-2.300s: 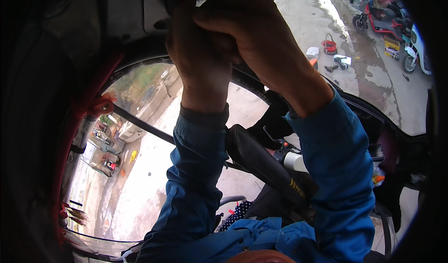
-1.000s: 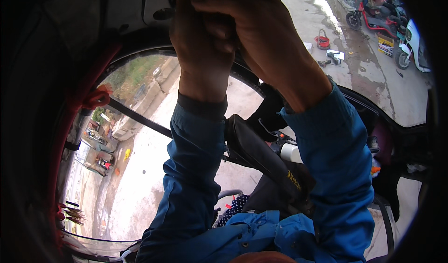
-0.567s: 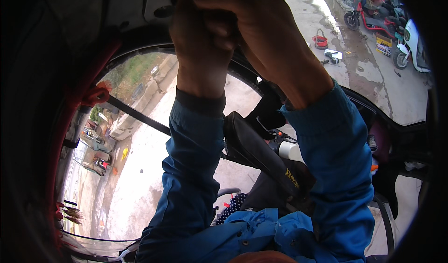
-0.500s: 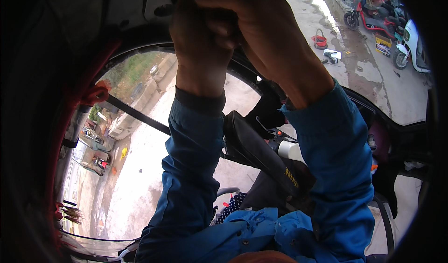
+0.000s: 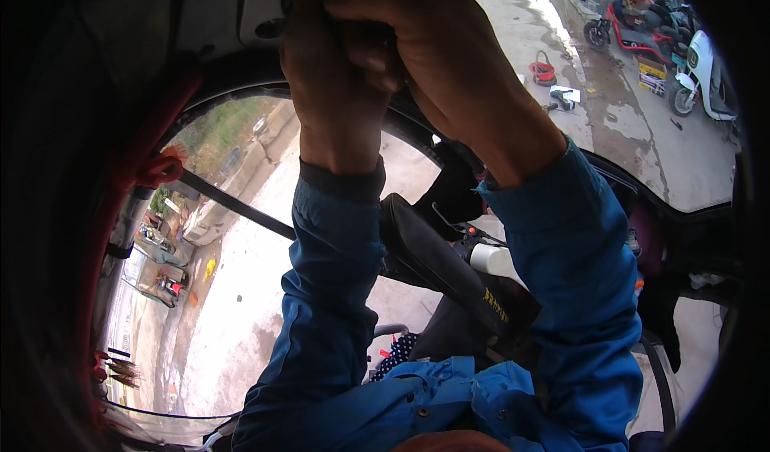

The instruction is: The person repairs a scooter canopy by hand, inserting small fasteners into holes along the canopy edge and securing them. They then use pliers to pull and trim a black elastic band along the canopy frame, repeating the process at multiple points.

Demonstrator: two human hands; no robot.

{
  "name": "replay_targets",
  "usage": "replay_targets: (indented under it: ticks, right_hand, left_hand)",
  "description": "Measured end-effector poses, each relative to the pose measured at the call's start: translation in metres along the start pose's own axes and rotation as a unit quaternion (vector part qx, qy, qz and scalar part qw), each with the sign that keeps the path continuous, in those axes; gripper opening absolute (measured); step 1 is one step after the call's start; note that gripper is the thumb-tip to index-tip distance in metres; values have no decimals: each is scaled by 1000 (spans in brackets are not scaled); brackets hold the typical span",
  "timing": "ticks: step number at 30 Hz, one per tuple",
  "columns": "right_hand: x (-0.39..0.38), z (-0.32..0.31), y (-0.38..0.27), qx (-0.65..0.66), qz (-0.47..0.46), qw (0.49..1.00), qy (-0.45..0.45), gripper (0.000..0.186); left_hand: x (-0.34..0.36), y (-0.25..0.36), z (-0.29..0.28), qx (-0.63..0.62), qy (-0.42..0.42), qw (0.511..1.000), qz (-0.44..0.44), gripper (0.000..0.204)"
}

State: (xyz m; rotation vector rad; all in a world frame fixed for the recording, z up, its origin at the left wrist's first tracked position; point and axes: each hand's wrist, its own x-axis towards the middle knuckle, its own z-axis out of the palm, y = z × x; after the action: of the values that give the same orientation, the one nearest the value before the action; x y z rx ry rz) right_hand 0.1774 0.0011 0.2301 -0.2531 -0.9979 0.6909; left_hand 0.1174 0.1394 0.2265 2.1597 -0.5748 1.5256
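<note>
Both arms in blue sleeves reach up to the dark roof panel [image 5: 212,15] of a small covered vehicle. My left hand [image 5: 329,83] is closed near the top of the view, pressed against my right hand [image 5: 437,75], whose thumb lies across it and whose fingers are curled between the two. Whatever they grip is hidden. Below my wrists are a long black padded piece [image 5: 433,259] with yellow lettering and a handlebar with a white cylindrical part [image 5: 493,261]. At the left, red knotted cloth [image 5: 164,171] hangs on the frame by a dark bar [image 5: 237,203].
Outside to the right, parked scooters [image 5: 698,79] stand on concrete [image 5: 642,159] near a red basket [image 5: 542,72], a yellow box [image 5: 652,75] and a drill-like tool [image 5: 563,99]. Beyond the left opening are a low concrete wall [image 5: 208,219], more vehicles [image 5: 168,279] and a yellow object [image 5: 210,267].
The view has shifted slightly, with the outside scene sitting higher in the picture. My clasped hands stay at the roof, a little further left than a moment ago, still closed.
</note>
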Motion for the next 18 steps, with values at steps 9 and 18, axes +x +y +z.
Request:
replay_targets:
  ticks: [9, 18]
  right_hand:
    - [-3, 3, -6, -34, -31, 999, -19, 32]
    - [0, 14, 7, -137, -79, 985, 74, 35]
  left_hand:
    - [11, 14, -1, -336, 65, 917, -204, 46]
    - [20, 4, 14, 247, 72, 963, 80, 20]
